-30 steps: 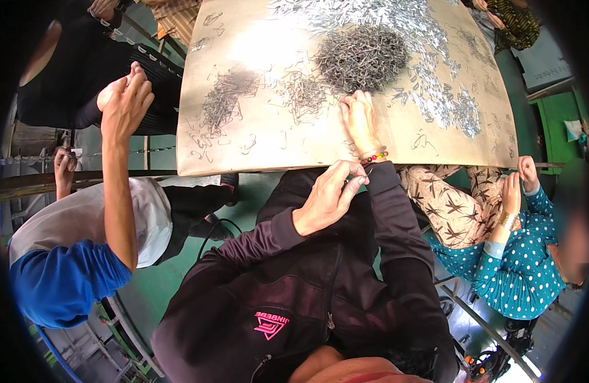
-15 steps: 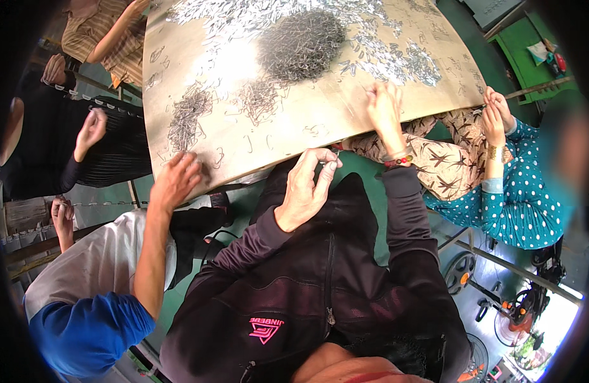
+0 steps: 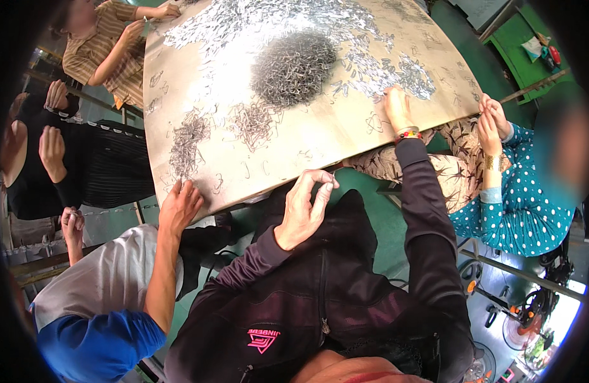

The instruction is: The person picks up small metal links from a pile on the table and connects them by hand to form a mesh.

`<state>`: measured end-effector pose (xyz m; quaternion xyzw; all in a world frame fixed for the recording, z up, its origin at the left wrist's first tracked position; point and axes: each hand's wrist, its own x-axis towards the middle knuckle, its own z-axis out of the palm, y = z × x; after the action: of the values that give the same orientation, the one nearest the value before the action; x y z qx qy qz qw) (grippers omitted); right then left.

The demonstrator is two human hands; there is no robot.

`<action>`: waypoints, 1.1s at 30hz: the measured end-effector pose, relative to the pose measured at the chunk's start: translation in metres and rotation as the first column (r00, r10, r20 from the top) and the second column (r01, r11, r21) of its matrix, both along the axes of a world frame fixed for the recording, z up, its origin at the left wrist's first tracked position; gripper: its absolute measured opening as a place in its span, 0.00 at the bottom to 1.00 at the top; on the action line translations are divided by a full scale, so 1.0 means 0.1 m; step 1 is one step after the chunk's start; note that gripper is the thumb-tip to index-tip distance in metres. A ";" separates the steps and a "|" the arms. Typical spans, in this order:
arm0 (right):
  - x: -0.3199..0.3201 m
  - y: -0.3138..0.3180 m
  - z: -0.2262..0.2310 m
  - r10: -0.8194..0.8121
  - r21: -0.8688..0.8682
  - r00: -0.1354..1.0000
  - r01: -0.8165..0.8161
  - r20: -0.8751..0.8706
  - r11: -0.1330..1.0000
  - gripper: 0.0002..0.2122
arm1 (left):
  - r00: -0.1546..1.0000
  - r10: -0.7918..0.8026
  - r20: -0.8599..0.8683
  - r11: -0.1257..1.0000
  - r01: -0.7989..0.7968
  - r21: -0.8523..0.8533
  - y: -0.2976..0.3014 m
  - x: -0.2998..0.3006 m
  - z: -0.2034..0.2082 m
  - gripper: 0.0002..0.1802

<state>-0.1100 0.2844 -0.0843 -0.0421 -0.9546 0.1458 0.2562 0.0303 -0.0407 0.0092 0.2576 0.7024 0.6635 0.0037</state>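
Note:
My left hand (image 3: pixel 305 207) is held just off the table's near edge, thumb and forefinger brought together in a pinch. Whatever small thing lies between its fingertips is too small to name. My right hand (image 3: pixel 398 107), a beaded bracelet at its wrist, reaches over the table to the near edge of the scattered silver metal pieces (image 3: pixel 417 78). Its fingers are curled down and close together; what they grip, if anything, is hidden. Beyond and left of it rises a dark heap of bent wire hooks (image 3: pixel 293 69). Smaller clusters of hooks (image 3: pixel 253 126) lie nearer me.
The tan tabletop (image 3: pixel 333 131) has loose hooks along its edges. At left, a co-worker's hand (image 3: pixel 181 207) rests on the near left corner beside a hook pile (image 3: pixel 190 137). Another co-worker's hands (image 3: pixel 490 121) are at the right edge. More people sit further left.
My right hand has moved forward and slightly right, to the silver pieces. My left hand has dropped slightly, still pinched. The left co-worker's hand has shifted at the corner.

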 end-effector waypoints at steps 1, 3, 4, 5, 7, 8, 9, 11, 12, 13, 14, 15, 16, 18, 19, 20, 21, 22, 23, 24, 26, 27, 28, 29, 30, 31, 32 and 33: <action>-0.06 0.06 0.04 0.001 -0.016 0.997 0.000 0.082 1.000 0.08 | 1.000 -0.023 0.006 1.000 0.023 0.005 0.00 -0.02 0.01 0.04; -0.09 0.08 0.09 0.025 0.012 0.993 -0.027 0.119 1.000 0.06 | 1.000 -0.018 0.023 1.000 0.017 0.021 0.02 -0.05 -0.01 0.04; -0.11 0.05 0.11 0.040 0.048 0.989 -0.047 0.142 0.998 0.04 | 0.999 -0.021 0.026 0.999 0.020 0.045 0.02 -0.06 -0.03 0.04; -0.08 0.04 0.19 0.082 0.071 0.982 -0.095 0.171 0.993 0.04 | 0.999 -0.033 0.028 0.998 0.031 0.062 0.03 -0.06 -0.03 0.04; -0.08 0.06 0.16 0.135 0.099 0.974 -0.154 0.182 0.983 0.04 | 0.997 -0.052 0.051 0.998 0.050 0.040 0.01 -0.04 -0.07 0.04; -0.08 0.08 0.19 0.166 0.129 0.968 -0.192 0.186 0.973 0.04 | 0.994 -0.092 0.065 0.996 0.091 0.021 0.02 -0.05 -0.07 0.03; -0.11 0.07 0.21 0.128 0.101 0.970 -0.151 0.205 0.983 0.05 | 0.994 -0.097 0.051 0.995 0.096 0.031 0.03 -0.04 -0.07 0.03; -0.08 0.03 0.27 0.061 0.088 0.973 -0.082 0.224 0.993 0.07 | 0.993 -0.097 0.069 0.995 0.097 0.006 0.03 0.00 -0.02 0.03; -0.06 -0.02 0.31 -0.009 0.073 0.969 -0.009 0.246 0.997 0.10 | 0.991 -0.101 0.089 0.994 0.103 -0.022 0.03 0.03 0.01 0.04; -0.05 0.01 0.31 -0.050 0.003 0.980 0.050 0.193 0.999 0.16 | 0.996 -0.084 -0.026 0.996 0.084 0.024 0.09 0.00 -0.03 0.04; 0.04 0.07 0.31 -0.072 -0.183 0.978 0.108 0.195 0.977 0.19 | 0.995 -0.093 -0.025 0.995 0.093 0.018 0.11 0.02 -0.02 0.04; 0.11 -0.07 0.41 -0.048 -0.348 0.982 0.110 0.181 0.931 0.18 | 0.995 -0.101 0.000 0.995 0.101 0.006 0.11 0.03 0.01 0.04; 0.25 -0.22 0.49 -0.033 -0.503 0.985 0.114 0.168 0.857 0.17 | 0.993 -0.114 0.027 0.994 0.114 -0.005 0.10 0.04 0.02 0.04; 0.64 -0.49 0.63 0.205 -0.862 0.979 -0.090 0.016 0.498 0.14 | 0.995 -0.103 -0.007 0.995 0.103 -0.004 0.12 0.04 0.03 0.04; 0.85 -0.71 0.71 0.270 -0.927 0.962 -0.130 -0.033 0.352 0.13 | 0.994 -0.107 0.038 0.993 0.108 -0.048 0.11 0.05 0.05 0.04; 1.07 -0.92 0.81 0.321 -0.967 0.943 -0.159 -0.089 0.198 0.12 | 0.990 -0.113 0.083 0.989 0.121 -0.089 0.09 0.06 0.06 0.04; 1.29 -1.08 0.90 0.335 -0.977 0.938 -0.149 -0.092 0.150 0.11 | 0.992 -0.123 0.015 0.990 0.124 -0.071 0.12 0.05 0.00 0.04; 1.46 -1.19 0.98 0.353 -0.986 0.931 -0.138 -0.097 0.094 0.11 | 0.992 -0.126 0.015 0.989 0.127 -0.072 0.15 0.04 0.02 0.04; 1.60 -1.23 1.03 0.341 -0.985 0.933 -0.154 -0.117 0.083 0.10 | 0.989 -0.144 -0.039 0.987 0.141 -0.073 0.20 0.03 0.05 0.05; 1.70 -1.28 1.07 0.338 -0.983 0.930 -0.173 -0.143 0.062 0.10 | 0.984 -0.152 -0.094 0.986 0.145 -0.083 0.23 0.02 0.08 0.05; 1.83 -1.33 1.17 0.320 -0.941 0.911 -0.313 -0.260 0.126 0.11 | 0.983 -0.173 -0.064 0.981 0.167 -0.099 0.30 0.03 0.09 0.06; 1.88 -1.37 1.24 0.271 -0.938 0.928 -0.306 -0.255 0.164 0.11 | 0.981 -0.169 -0.091 0.981 0.159 -0.110 0.31 0.02 0.12 0.06; 1.91 -1.43 1.31 0.225 -0.934 0.941 -0.297 -0.251 0.200 0.12 | 0.980 -0.162 -0.117 0.982 0.148 -0.121 0.31 0.00 0.14 0.06; 1.93 -1.46 1.33 0.235 -0.933 0.938 -0.302 -0.254 0.197 0.12 | 0.981 -0.151 -0.120 0.983 0.136 -0.121 0.33 0.00 0.16 0.06; 1.94 -1.48 1.35 0.175 -0.935 0.954 -0.278 -0.243 0.219 0.12 | 0.980 -0.139 -0.145 0.984 0.119 -0.133 0.34 -0.02 0.17 0.06; 1.93 -1.50 1.36 0.115 -0.938 0.966 -0.253 -0.232 0.237 0.12 | 0.977 -0.124 -0.171 0.984 0.100 -0.146 0.35 -0.03 0.18 0.06; 1.93 -1.51 1.34 0.130 -0.939 0.965 -0.254 -0.228 0.232 0.12 | 0.980 -0.108 -0.167 0.986 0.084 -0.146 0.36 -0.03 0.16 0.06; 1.92 -1.53 1.30 0.072 -0.921 0.966 -0.260 -0.250 0.291 0.12 | 0.977 -0.107 -0.185 0.984 0.078 -0.159 0.37 -0.05 0.14 0.07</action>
<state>0.0816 0.1316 0.0457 -0.0731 -0.6617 0.7061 0.2415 0.0258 -0.0040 0.0227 0.3521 0.7349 0.5795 -0.0141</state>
